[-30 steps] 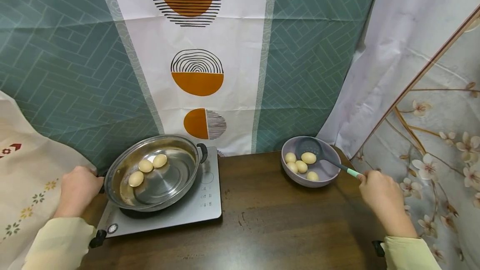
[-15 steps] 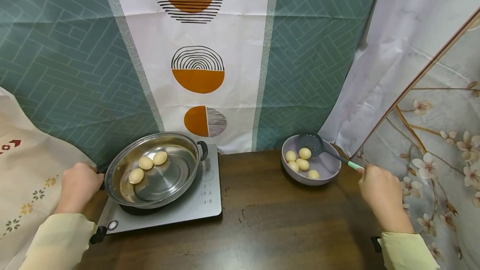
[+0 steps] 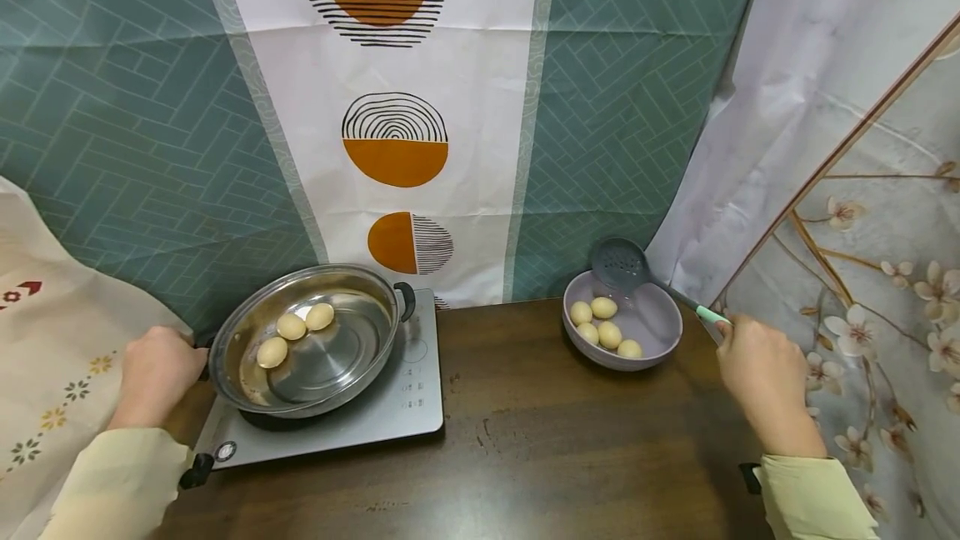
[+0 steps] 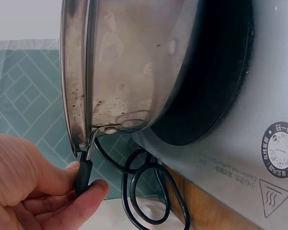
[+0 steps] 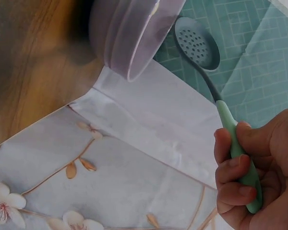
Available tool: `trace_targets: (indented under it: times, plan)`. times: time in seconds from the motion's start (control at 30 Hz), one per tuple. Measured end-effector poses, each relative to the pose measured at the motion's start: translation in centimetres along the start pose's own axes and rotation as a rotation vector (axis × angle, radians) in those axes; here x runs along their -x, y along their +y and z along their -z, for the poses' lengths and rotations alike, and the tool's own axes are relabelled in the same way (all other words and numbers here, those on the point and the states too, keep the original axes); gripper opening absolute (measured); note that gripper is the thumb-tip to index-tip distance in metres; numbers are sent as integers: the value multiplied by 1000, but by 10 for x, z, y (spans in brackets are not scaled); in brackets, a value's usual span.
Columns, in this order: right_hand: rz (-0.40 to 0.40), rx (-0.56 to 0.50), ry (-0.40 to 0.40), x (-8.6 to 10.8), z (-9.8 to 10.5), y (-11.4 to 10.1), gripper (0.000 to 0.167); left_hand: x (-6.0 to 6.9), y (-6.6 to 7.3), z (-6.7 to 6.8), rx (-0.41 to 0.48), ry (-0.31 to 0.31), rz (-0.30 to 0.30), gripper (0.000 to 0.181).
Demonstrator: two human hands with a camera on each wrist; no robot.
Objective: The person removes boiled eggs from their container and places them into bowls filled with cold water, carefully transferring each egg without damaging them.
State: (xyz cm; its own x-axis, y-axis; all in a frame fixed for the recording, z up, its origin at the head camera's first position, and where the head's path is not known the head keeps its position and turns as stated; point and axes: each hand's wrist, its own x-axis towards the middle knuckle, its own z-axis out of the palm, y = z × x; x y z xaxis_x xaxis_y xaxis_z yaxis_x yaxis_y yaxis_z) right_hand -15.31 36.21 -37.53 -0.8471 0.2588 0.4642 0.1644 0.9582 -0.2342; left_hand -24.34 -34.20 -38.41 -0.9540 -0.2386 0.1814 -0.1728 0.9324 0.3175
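Observation:
My left hand (image 3: 159, 373) grips the black side handle (image 4: 84, 176) of a wide steel pan (image 3: 330, 390), thumb and fingers pinching it in the left wrist view. Three pale, egg-like balls (image 3: 292, 326) lie in the pan. On the right, my right hand (image 3: 767, 377) holds a slotted spoon (image 3: 619, 263) by its mint-green handle (image 5: 249, 177), fingers curled round it. The spoon's dark perforated head is over the back rim of a mauve bowl (image 3: 660, 348), with nothing on it. Inside the bowl are several similar balls (image 3: 609, 334), grouped at its left and front.
The pan stands on a silver induction cooker (image 3: 420, 407). A black cable (image 4: 156, 191) loops beside the cooker. Brown wooden table (image 3: 525, 440) lies between cooker and bowl. Patterned cloths (image 3: 615, 107) hang behind and at both sides.
The spoon has tilted and lifted up out of the bowl toward its back rim. The ball beside its head has slid off left among the others. My left hand stays on the pan handle.

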Motion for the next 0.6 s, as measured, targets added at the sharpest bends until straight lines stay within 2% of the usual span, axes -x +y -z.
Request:
trace_targets:
  times: [0.43,0.6]
  plan:
    - [29,-39,-11,-1,-1,-12,20,0,1,0,-6,-10,0,40]
    - [23,-69,-46,-4,0,-21,22,1,1,1,4,-5,-2,40]
